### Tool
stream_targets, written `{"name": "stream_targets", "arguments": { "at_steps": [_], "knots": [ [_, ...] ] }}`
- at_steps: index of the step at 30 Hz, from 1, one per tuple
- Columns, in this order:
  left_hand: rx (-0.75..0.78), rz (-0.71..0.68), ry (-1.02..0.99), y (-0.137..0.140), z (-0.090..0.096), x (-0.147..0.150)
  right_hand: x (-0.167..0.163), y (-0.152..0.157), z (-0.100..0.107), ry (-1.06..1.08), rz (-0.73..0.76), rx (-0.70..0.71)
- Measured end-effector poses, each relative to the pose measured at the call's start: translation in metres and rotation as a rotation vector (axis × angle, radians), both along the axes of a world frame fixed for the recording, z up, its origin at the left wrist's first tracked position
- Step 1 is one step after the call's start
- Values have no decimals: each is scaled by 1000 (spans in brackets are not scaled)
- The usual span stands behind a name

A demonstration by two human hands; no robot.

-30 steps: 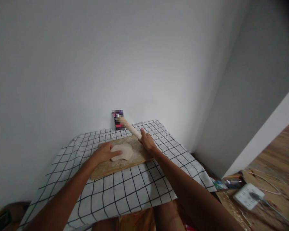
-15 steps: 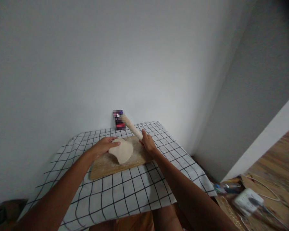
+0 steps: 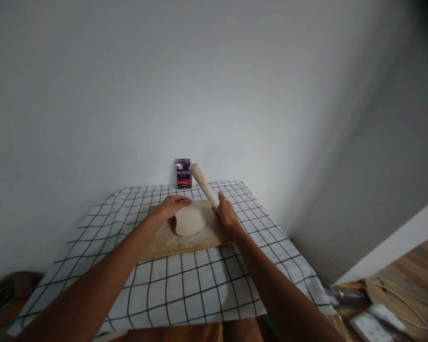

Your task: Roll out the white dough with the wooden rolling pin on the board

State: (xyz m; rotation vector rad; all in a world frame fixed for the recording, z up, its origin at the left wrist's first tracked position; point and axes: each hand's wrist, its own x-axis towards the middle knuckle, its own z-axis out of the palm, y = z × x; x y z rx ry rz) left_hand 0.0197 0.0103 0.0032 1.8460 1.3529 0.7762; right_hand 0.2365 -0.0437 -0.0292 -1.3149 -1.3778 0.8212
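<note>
A flattened piece of pale dough (image 3: 190, 221) is over the floury wooden board (image 3: 171, 248). My left hand (image 3: 174, 205) grips the dough at its upper left edge, with the fingers partly hidden behind it. My right hand (image 3: 227, 213) is wrapped round the lower end of a rolling pin (image 3: 206, 187). The pin is tilted up and away, its far end raised toward the wall and apart from the dough.
The board lies on a table with a black-and-white checked cloth (image 3: 199, 280). A phone (image 3: 184, 174) with a blurred screen leans against the wall at the back. A white power strip (image 3: 376, 323) and a bottle (image 3: 349, 294) are at lower right.
My left hand has shifted along the dough's edge, and the dough now looks flatter and rounder. The rolling pin stays raised in my right hand. The whole view has swung slightly.
</note>
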Motion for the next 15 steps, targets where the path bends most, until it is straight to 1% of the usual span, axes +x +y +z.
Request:
{"name": "stream_targets", "arguments": {
  "at_steps": [4,8,10,13,15],
  "knots": [
    [125,28,122,0,-9,-13,0,-1,0,-1,-18,-20],
    [199,-14,202,-2,-8,-34,0,-1,-1,-44,-40,-29],
    [242,6,197,-5,-7,-38,-1,-1,-2,-61,-53,-14],
    [236,55,142,-11,-6,-36,-3,-2,-3,-131,-65,-4],
    [195,65,103,-12,-1,-36,-2,-2,-1,-263,-50,21]
  ]
}}
